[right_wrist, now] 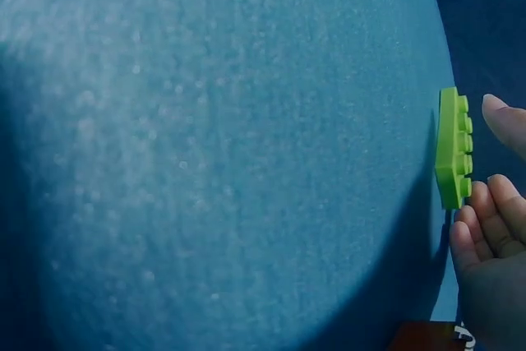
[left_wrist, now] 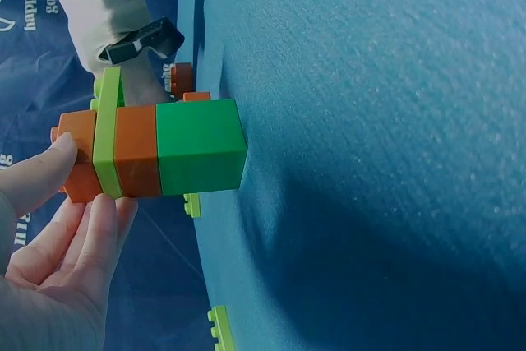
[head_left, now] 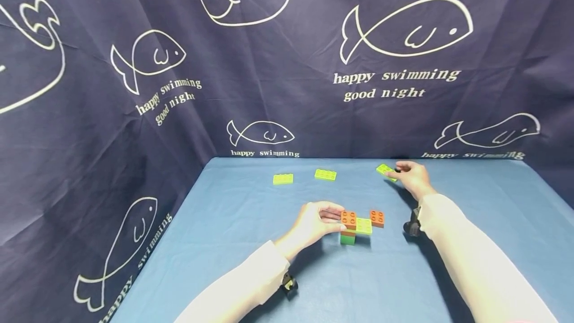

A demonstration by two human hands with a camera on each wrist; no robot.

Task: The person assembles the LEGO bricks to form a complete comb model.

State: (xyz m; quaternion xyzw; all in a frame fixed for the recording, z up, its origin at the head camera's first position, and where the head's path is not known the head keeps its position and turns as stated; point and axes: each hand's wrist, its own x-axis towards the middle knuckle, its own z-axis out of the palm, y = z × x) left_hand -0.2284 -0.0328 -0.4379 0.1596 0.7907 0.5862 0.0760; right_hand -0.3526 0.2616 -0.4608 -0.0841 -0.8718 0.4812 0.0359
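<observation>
Currently, the left hand [head_left: 316, 223] pinches the brick stack [head_left: 348, 221] near its top, below and right of the head view's centre. Higher and farther right, the right hand [head_left: 414, 179], thumb and fingers spread, meets a lime plate [head_left: 384, 169]. Behind the blue tabletop [head_left: 233, 223] hangs a navy fish-print curtain [head_left: 287, 79].

The left hand [head_left: 314, 221] and the brick stack [head_left: 348, 221] are filling the middle of the worktop [head_left: 224, 243], a loose orange brick [head_left: 377, 218] crowding the stack's right. The right sleeve [head_left: 471, 248] is crossing the right side, a curtain [head_left: 309, 88] is closing the far edge; open room is running near, between both sleeves.
</observation>
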